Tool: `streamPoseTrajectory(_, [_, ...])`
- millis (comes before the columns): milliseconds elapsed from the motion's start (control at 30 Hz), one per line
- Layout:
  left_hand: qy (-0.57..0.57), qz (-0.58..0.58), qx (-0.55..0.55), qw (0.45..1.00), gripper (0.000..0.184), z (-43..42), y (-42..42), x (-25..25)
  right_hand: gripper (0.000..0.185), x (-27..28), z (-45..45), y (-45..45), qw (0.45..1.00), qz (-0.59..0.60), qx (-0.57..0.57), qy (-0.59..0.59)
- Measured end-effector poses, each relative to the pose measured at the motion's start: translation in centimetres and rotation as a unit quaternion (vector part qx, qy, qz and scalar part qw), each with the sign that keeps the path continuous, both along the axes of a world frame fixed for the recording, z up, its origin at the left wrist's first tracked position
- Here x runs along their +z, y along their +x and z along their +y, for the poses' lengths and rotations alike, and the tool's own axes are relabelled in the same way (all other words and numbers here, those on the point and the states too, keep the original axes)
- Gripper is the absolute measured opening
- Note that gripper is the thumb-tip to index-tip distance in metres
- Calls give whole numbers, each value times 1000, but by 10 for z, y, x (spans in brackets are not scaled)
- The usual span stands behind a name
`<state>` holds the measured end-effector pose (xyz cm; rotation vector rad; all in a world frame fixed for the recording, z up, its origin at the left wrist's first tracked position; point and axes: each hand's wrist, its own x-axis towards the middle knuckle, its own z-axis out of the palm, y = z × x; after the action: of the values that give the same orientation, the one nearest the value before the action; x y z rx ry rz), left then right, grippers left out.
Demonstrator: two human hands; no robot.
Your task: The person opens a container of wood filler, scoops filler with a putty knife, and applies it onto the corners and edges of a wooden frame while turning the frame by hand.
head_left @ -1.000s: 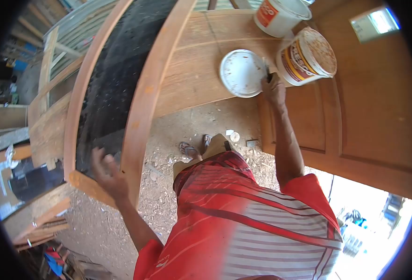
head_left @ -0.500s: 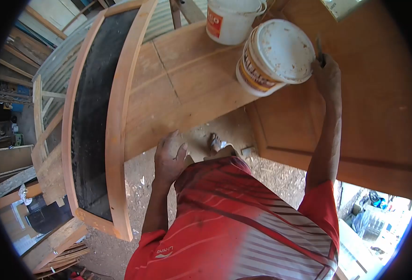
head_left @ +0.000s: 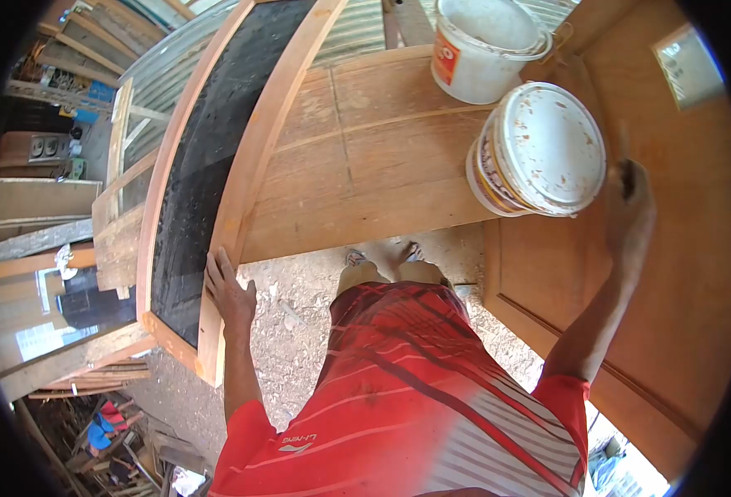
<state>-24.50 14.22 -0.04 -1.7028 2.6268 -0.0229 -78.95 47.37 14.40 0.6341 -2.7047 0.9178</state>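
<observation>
My left hand rests on the near rail of a wooden frame with a dark panel in it. Its fingers lie stretched along the wood, thumb apart. On the right, my right hand is closed around a thin, blade-like tool, smeared by motion; its exact kind is unclear. This hand is beside a lidded white bucket with dried stains on its lid, in front of a brown wooden door panel.
An open white bucket stands behind the lidded one on a plywood bench top. Wood shavings cover the ground. Stacked lumber and boards lie at the left, with corrugated metal sheeting at the back.
My left hand has moved left onto the frame's rail. My right hand has moved slightly away from the bucket lid with the tool. The view has shifted, and both feet now show.
</observation>
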Motion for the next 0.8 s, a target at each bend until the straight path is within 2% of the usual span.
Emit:
streamPoseTrajectory(67, [-26,-22,-8,999,111,-5,3,-3,34,19,2,15,999,-21,-28,-5])
streamPoseTrajectory(233, [-38,-4,-22,999,105,-26,2,1,32,40,15,87,974,-124,33,-186])
streamPoseTrajectory(367, [-80,-8,-48,996,98,-38,14,-17,25,38,-8,137,962,-157,148,-164])
streamPoseTrajectory(433, [-91,1,-55,994,95,-34,16,-13,25,17,-27,159,953,-166,202,-153])
streamPoseTrajectory(500, [-98,16,-45,994,90,-42,18,-22,27,13,-50,195,940,-209,246,-109])
streamPoseTrajectory(567, [-98,17,-39,994,87,-39,24,-27,25,-2,-68,231,935,-196,287,-70])
streamPoseTrajectory(667, [-121,53,-84,988,84,-34,30,-15,21,-11,-83,285,912,-209,347,-62])
streamPoseTrajectory(800, [-101,27,-79,991,79,-21,34,6,21,-41,-73,331,888,-222,395,-74])
